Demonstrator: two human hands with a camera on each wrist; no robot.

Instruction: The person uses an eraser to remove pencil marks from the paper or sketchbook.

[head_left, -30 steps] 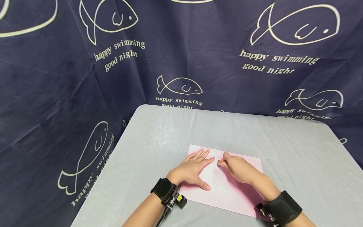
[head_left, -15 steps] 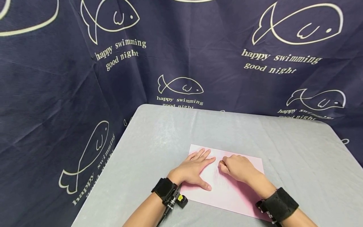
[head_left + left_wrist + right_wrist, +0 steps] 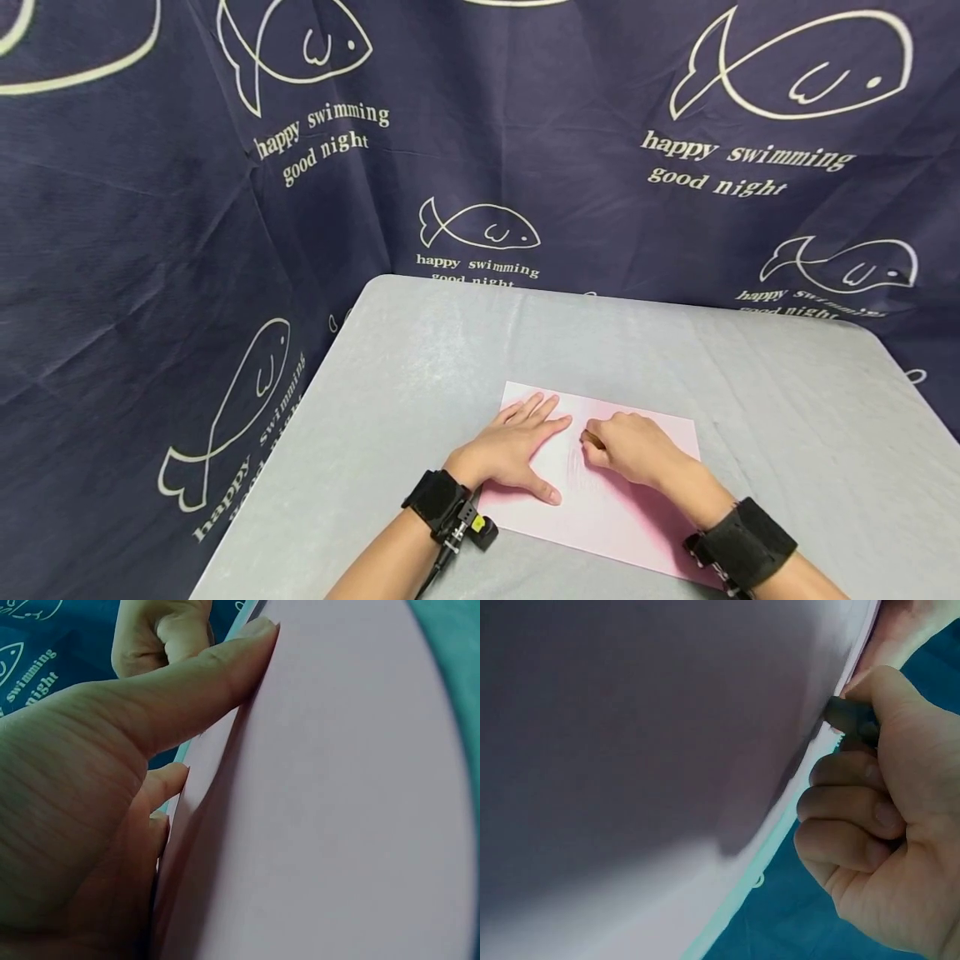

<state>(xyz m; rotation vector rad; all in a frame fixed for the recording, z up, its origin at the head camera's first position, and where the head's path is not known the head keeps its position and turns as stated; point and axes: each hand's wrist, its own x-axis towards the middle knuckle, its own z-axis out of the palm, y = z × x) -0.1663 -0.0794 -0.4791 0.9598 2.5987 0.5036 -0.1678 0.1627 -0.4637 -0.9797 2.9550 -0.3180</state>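
Grey table (image 3: 420,367): pink paper (image 3: 622,517) lies crosswise, right hand (image 3: 630,450) apparently pinching a crayon (image 3: 849,714).

There is one pink paper (image 3: 600,500) low in the middle of the head view. One table (image 3: 420,375) fills the bottom half. Two hands are on the paper: the left hand (image 3: 517,450) and the right hand (image 3: 633,450), side by side. The right hand pinches one small dark stub (image 3: 847,714), seen at the upper right of the right wrist view. There are two black wrist bands, one (image 3: 435,500) at the bottom middle and one (image 3: 746,546) at the bottom right. One blue cloth (image 3: 150,208) hangs behind, across the top. Five whole fish show on it, with bits of more at the edges.
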